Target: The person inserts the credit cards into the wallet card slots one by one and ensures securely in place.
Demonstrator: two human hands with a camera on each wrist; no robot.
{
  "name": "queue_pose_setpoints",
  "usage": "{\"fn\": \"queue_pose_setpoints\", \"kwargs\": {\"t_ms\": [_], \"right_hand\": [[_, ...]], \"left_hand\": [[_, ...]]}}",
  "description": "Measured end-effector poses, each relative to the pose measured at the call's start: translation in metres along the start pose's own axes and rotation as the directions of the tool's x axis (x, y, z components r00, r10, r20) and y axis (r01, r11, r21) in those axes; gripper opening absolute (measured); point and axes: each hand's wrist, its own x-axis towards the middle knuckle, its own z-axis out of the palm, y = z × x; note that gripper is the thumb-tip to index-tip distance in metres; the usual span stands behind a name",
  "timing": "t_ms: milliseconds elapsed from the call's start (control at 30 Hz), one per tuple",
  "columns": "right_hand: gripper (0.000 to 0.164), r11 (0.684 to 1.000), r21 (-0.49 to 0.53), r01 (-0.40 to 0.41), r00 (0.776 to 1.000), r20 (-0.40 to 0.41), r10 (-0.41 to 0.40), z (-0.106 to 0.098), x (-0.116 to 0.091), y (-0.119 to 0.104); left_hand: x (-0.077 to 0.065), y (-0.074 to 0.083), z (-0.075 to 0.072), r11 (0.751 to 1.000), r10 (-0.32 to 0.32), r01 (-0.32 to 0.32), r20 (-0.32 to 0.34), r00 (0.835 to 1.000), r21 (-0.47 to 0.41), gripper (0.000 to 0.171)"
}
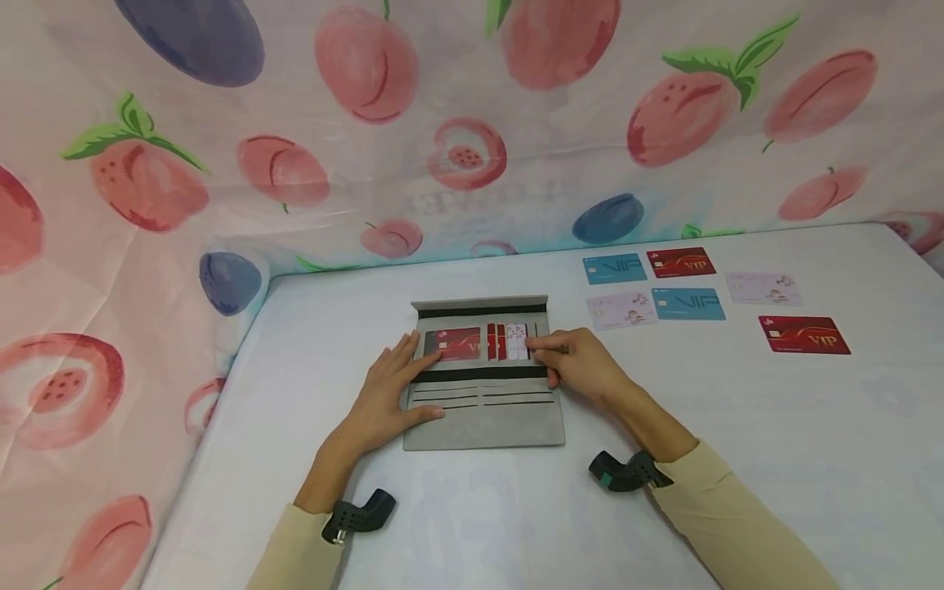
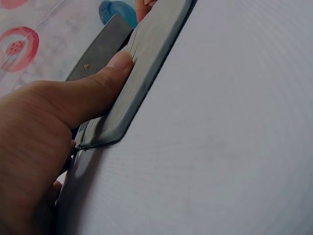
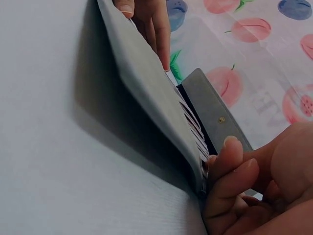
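Here's the grey, rectangular card wallet (image 1: 483,430), lying unfolded on the white-covered table (image 1: 472,516); the left hand (image 1: 385,392) is spread across its left side, thumb on the lower flap, and over at the right edge the right hand (image 1: 578,365) has its fingers bent, tips beside a white, floral-patterned card (image 1: 518,342), though whether they pinch it I can't tell! A red plastic VIP card (image 1: 459,344) sits in the left pocket; six loose blue, red and pale-pink cards (image 1: 689,304) lie off to the right.

wallet (image 1: 483,430): grey | cards (image 1: 805,335): red, blue, floral pink | backdrop (image 1: 546,131): pink-and-blue fruit print | sleeves (image 1: 737,516): tan
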Motion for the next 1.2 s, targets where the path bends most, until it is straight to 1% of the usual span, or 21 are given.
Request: {"fn": "queue_pose_setpoints", "kwargs": {"t_ms": [200, 367, 533, 600, 733, 833, 900, 1000, 1100, 1200], "right_hand": [[0.030, 1.000, -0.020, 0.020, 1.000, 0.020, -0.019, -0.002, 0.001, 0.001], [0.030, 0.999, -0.033, 0.009, 0.999, 0.032, -0.008, -0.003, 0.003, 0.001], [0.031, 0.999, -0.026, -0.024, 0.998, 0.055, 0.025, -0.006, 0.003, -0.001], [0.032, 0.999, -0.015, -0.049, 0.996, 0.068, 0.050, -0.007, 0.003, -0.003], [0.036, 0.995, -0.025, -0.093, 0.990, 0.103, 0.095, -0.012, 0.002, -0.009], [0.037, 0.995, -0.042, -0.091, 0.990, 0.106, 0.095, -0.019, 0.001, -0.011], [0.036, 0.996, -0.064, -0.063, 0.994, 0.082, 0.068, -0.026, 0.001, -0.011], [0.031, 0.991, -0.130, 0.002, 1.000, 0.001, -0.002, -0.041, -0.001, -0.008], [0.026, 0.977, -0.208, 0.052, 0.993, -0.094, -0.073, -0.058, -0.002, -0.002], [0.027, 0.962, -0.266, 0.066, 0.982, -0.156, -0.110, -0.077, -0.004, 0.007]], "left_hand": [[0.000, -0.001, 0.002, 1.000, 0.001, -0.001, 0.002, 1.000, 0.006, 0.077], [0.000, -0.001, 0.001, 1.000, 0.003, -0.003, -0.003, 1.000, 0.004, 0.079], [0.000, -0.002, 0.002, 1.000, 0.001, -0.001, -0.008, 1.000, -0.007, 0.078], [0.000, -0.002, 0.002, 1.000, -0.002, 0.002, -0.007, 1.000, -0.008, 0.079], [0.000, -0.001, 0.001, 1.000, -0.005, 0.005, -0.007, 1.000, -0.003, 0.079], [0.000, -0.001, 0.001, 1.000, -0.002, 0.002, -0.005, 1.000, -0.004, 0.079], [0.000, 0.000, 0.000, 1.000, 0.000, 0.000, -0.004, 1.000, -0.006, 0.078], [0.000, -0.001, 0.000, 1.000, 0.004, -0.004, -0.001, 1.000, -0.011, 0.077], [-0.001, -0.001, 0.000, 1.000, 0.005, -0.005, 0.000, 1.000, -0.013, 0.077], [-0.001, 0.000, 0.000, 1.000, 0.005, -0.005, -0.002, 1.000, -0.010, 0.078]]}}
